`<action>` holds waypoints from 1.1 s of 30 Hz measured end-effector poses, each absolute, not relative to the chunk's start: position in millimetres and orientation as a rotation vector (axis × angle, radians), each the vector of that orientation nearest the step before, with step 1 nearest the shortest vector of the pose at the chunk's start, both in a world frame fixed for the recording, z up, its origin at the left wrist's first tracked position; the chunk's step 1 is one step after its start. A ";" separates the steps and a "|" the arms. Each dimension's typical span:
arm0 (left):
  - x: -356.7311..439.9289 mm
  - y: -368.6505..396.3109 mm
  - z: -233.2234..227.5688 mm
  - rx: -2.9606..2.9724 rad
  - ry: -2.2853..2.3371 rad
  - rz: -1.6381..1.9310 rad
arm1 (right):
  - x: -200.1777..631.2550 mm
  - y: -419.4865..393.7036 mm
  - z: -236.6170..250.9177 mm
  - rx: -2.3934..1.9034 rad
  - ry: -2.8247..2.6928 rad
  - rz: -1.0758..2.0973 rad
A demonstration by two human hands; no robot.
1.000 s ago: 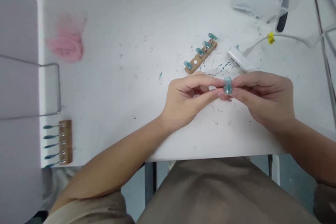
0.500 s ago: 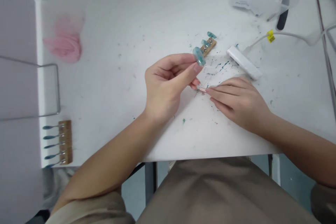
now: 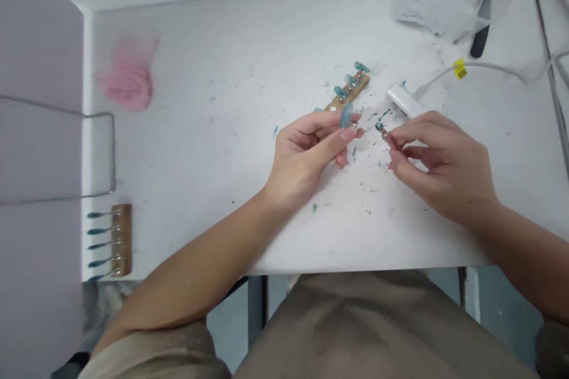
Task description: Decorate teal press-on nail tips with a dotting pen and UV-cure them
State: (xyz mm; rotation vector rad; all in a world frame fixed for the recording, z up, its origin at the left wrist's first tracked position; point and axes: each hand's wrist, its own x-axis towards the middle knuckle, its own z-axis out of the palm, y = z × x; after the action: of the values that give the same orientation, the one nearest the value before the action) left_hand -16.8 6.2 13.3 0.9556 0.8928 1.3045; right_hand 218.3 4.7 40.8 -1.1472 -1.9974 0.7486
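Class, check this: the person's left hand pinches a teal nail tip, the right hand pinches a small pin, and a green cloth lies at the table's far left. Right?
Not quite. In the head view the cloth is pink, not green. The left hand does pinch the teal nail tip, and the right hand the small pin.

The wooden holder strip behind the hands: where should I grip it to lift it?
Probably pinch the wooden holder strip across its long bare edges near the lower-left end, coming from above. Teal nail tips stand along its top, so a grip there would likely knock them.
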 end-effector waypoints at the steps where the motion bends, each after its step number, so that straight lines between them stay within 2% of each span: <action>1: -15.1 4.7 14.8 0.906 0.864 1.281 | 218.7 3.6 42.6 -1.129 -1.947 0.771; 9: -9.9 -0.9 15.1 0.763 0.718 1.223 | 213.6 -7.9 48.7 -0.996 -1.769 1.035; 24: -9.7 1.2 16.0 0.815 0.673 1.198 | 215.8 -7.5 47.8 -0.979 -2.100 0.674; 33: -8.7 1.5 12.4 0.861 0.638 1.236 | 215.4 -8.8 50.9 -1.034 -2.085 0.697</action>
State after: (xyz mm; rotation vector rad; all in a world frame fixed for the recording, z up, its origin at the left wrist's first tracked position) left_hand -8.7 1.5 12.4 0.8608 0.6379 1.2362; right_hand 215.4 -8.8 50.9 -1.0342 -2.0851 0.6967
